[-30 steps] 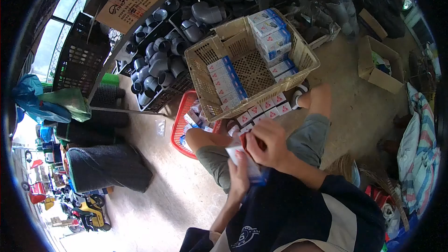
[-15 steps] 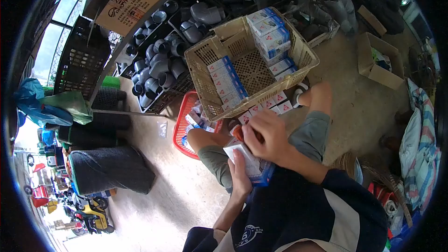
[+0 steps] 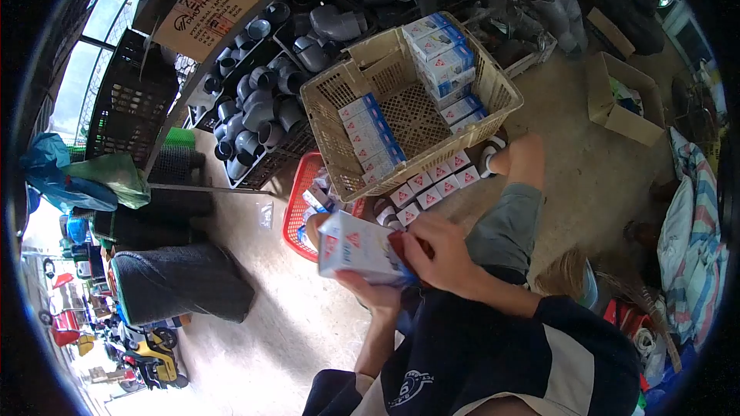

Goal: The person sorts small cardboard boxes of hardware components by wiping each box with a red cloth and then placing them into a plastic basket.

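Observation:
My left hand [image 3: 371,290] is wrapped round the underside of a white and blue cardboard box [image 3: 356,250] with red triangle marks, held over my lap. At the box's right end my right hand [image 3: 441,253] is closed on a small reddish-brown object [image 3: 398,246], whose kind I cannot make out. Beyond the hands stands a beige plastic crate [image 3: 330,142], with stacks of similar boxes [image 3: 443,65] on its right side and a row of boxes [image 3: 371,137] on its left. Several small white boxes [image 3: 420,182] are lined up on the floor below the crate.
A red basket [image 3: 291,219] with more boxes stands left of the crate. Grey pipe elbows [image 3: 258,108] fill black crates at the back. An open carton [image 3: 624,100] lies to the right, a dark mesh roll [image 3: 181,283] to the left.
The box in my left hand has been turned and raised to the left, so its printed side now shows. My right hand stays at its end, slightly lower.

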`<action>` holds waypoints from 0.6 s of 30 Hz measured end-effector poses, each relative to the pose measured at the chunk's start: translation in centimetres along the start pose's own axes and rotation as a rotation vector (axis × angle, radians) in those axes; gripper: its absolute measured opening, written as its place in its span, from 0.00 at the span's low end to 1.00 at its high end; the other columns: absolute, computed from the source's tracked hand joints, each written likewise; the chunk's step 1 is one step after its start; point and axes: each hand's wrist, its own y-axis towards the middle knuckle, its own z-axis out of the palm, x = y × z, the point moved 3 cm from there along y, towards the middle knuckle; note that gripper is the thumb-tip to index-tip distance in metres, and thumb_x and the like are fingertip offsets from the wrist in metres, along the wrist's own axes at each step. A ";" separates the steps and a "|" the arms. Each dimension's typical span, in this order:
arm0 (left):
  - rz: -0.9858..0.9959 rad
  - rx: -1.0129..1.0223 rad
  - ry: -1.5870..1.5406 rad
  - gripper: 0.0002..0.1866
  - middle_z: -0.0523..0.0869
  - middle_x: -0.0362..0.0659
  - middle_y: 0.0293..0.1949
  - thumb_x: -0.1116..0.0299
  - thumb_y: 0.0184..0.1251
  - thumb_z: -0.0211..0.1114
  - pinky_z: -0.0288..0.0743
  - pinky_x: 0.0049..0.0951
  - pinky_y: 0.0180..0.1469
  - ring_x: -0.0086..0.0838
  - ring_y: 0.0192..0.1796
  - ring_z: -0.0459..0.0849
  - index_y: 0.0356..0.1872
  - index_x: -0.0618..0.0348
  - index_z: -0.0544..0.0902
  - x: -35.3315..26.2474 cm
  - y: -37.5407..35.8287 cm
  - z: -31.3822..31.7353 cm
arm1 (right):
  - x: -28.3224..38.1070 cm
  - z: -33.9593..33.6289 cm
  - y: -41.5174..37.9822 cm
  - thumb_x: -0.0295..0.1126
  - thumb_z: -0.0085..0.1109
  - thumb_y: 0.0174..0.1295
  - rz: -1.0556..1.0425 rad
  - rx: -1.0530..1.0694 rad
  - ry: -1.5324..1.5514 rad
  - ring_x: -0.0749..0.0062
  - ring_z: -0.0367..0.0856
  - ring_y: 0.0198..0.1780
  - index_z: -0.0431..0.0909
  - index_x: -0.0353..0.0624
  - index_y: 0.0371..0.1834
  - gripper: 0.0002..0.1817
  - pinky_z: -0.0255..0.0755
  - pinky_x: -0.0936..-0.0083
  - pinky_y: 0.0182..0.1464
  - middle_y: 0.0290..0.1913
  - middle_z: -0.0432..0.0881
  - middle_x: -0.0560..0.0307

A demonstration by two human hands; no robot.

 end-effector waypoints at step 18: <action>-0.358 0.201 -0.014 0.39 0.76 0.47 0.67 0.36 0.81 0.33 0.70 0.39 0.69 0.38 0.66 0.78 0.76 0.57 0.63 -0.7 1.3 -0.2 | 1.4 -1.0 2.4 0.30 0.68 0.53 -0.600 0.010 0.038 0.58 0.72 0.28 0.72 0.44 0.19 0.13 0.67 0.64 0.30 0.25 0.73 0.55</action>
